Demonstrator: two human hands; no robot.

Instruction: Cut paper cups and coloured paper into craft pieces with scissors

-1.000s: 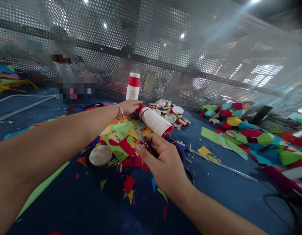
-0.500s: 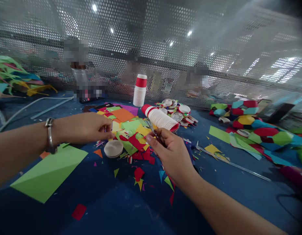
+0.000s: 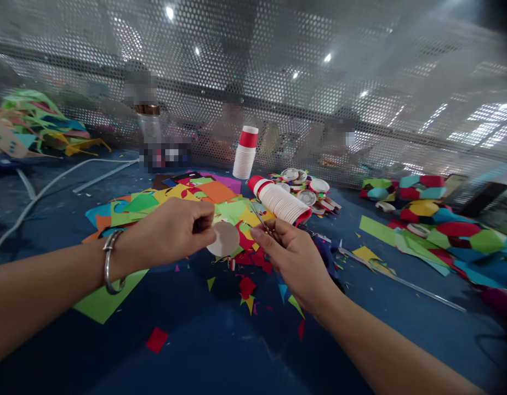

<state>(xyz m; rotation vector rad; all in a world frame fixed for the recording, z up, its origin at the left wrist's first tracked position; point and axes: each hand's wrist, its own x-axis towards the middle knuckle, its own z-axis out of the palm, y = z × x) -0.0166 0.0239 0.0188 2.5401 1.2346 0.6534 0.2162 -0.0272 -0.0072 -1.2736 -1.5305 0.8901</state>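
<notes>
My left hand (image 3: 171,233), with a silver bangle at the wrist, is closed at the edge of a round white paper disc (image 3: 224,240). The disc's flat face is turned towards me above the coloured paper scraps. In my right hand (image 3: 300,266) is a pair of scissors (image 3: 261,219), its slim metal blades pointing up and left, short of the disc. My fingers cover most of the handles. Beneath and behind both hands lies a heap of coloured paper (image 3: 181,193), with red scraps (image 3: 253,259) nearer me.
A stack of red-and-white paper cups (image 3: 245,153) stands at the back; another stack (image 3: 280,200) lies on its side. Cut cup bottoms (image 3: 306,196) are piled behind it. Multicoloured paper shapes (image 3: 459,230) sit at right. A clear rod (image 3: 405,280) crosses the blue table (image 3: 220,351).
My left hand has moved right, and the white disc has come up and right with it, its face now tilted towards me. The scissors stay in my right hand. The view has shifted slightly.
</notes>
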